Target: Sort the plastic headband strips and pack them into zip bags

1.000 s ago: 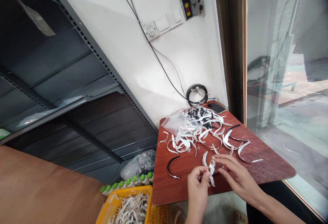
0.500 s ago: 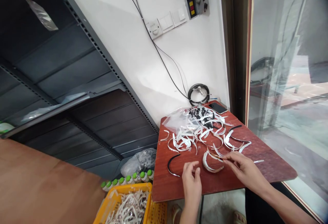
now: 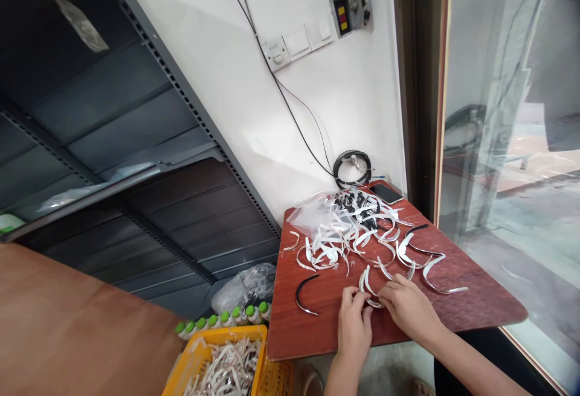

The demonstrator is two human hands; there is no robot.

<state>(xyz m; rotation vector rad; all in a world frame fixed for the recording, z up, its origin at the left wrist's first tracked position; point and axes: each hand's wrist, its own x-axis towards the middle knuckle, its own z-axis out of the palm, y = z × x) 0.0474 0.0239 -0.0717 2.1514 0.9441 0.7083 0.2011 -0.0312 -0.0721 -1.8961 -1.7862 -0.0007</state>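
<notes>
On the red-brown table (image 3: 317, 335), both my hands meet at curved white strips (image 3: 367, 280) near the front edge. My left hand (image 3: 354, 323) has its fingers bent and closed on the left side of these strips. From the right, my right hand (image 3: 410, 310) closes its fingers on their lower right side; its fingertips are partly hidden. A black curved strip (image 3: 299, 293) lies to the left of my left hand. Beyond the hands is a loose pile of white curved strips (image 3: 328, 251). A shiny curved strip (image 3: 437, 287) lies to the right.
A clear plastic bag (image 3: 308, 217), a coil of black cable (image 3: 336, 172) and a phone (image 3: 385, 191) are at the table's back. A yellow basket (image 3: 212, 337) of strips stands left, beside green-capped bottles (image 3: 226, 318). A glass panel (image 3: 480, 202) borders the right.
My left hand has moved right and closed at the curved strips. My right hand has shifted slightly left and lower, bringing the two hands close together.
</notes>
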